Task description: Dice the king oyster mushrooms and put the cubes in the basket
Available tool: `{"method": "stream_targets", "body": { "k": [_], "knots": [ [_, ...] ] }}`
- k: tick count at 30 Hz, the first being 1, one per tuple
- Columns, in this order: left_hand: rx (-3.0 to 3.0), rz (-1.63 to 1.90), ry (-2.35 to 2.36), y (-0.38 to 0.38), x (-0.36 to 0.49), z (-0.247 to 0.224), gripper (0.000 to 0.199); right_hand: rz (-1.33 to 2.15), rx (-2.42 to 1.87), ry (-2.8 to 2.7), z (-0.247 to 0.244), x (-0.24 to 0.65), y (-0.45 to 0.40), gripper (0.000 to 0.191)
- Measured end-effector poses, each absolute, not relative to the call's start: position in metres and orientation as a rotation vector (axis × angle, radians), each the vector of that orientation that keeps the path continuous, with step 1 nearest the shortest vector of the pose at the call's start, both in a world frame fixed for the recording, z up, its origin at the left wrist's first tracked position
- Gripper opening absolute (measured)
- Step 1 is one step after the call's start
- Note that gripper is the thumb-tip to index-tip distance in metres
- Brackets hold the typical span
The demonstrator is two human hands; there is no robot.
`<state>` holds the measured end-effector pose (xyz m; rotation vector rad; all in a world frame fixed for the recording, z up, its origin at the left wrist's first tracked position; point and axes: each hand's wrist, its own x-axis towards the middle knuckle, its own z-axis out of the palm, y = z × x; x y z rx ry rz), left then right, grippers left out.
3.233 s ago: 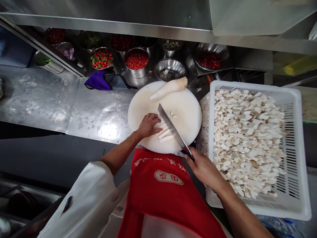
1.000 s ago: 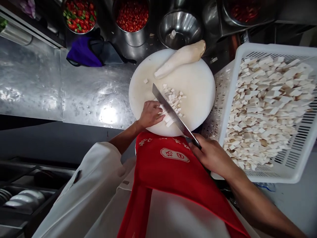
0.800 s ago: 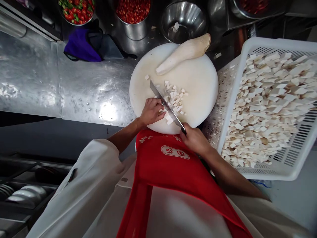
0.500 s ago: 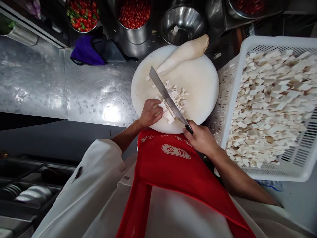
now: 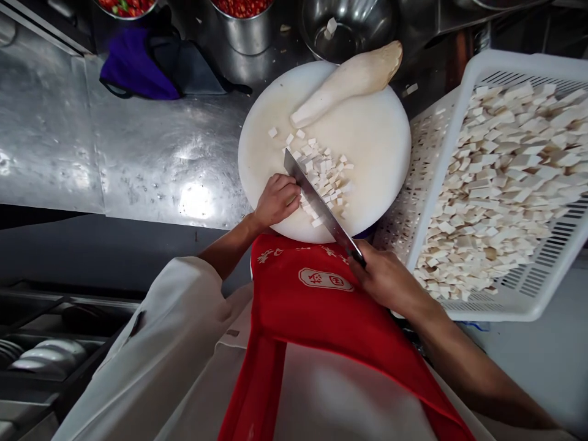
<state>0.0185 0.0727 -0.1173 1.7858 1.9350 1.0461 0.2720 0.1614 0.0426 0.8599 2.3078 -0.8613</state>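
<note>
A round white cutting board lies on the steel counter. My right hand grips the handle of a cleaver, whose blade rests on the board. My left hand is curled against the blade's left side, pressing down the last bit of the white strips, mostly hidden under its fingers. To the right of the blade lies a pile of small white cubes. A whole king oyster mushroom rests at the board's far edge.
A white slotted plastic basket full of diced white cubes stands right of the board. Steel bowls and pots of chopped red chilli stand at the back. A purple cloth lies back left. Stacked plates sit on a lower shelf at the left.
The strips under my left hand have been chopped into cubes and the pile right of the blade has grown. My left hand has drawn back towards me. The camera has tilted down.
</note>
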Motion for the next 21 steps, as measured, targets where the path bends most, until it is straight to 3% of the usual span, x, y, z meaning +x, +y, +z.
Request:
{"method": "stream_targets", "body": {
  "k": [5, 10, 12, 16, 21],
  "knots": [
    [1.779, 1.028, 1.9, 0.072, 0.018, -0.119, 0.018, -0.868, 0.944, 2.311, -0.011, 0.256, 0.158, 0.03],
    [1.788, 0.794, 2.092, 0.062, 0.042, -0.111, 0.065, -1.033, 1.009, 2.442, -0.031, 0.249, 0.164, 0.019],
    [1.786, 0.743, 2.192, 0.057, 0.054, -0.11, 0.073, -1.16, 1.041, 2.47, -0.031, 0.249, 0.166, 0.017],
    [1.754, 0.74, 2.288, 0.054, 0.061, -0.112, 0.054, -1.443, 1.116, 2.441, -0.019, 0.255, 0.167, 0.023],
    [1.674, 0.915, 2.229, 0.055, 0.041, -0.106, 0.033, -1.893, 1.043, 2.387, 0.012, 0.272, 0.167, 0.06]
  ]
}}
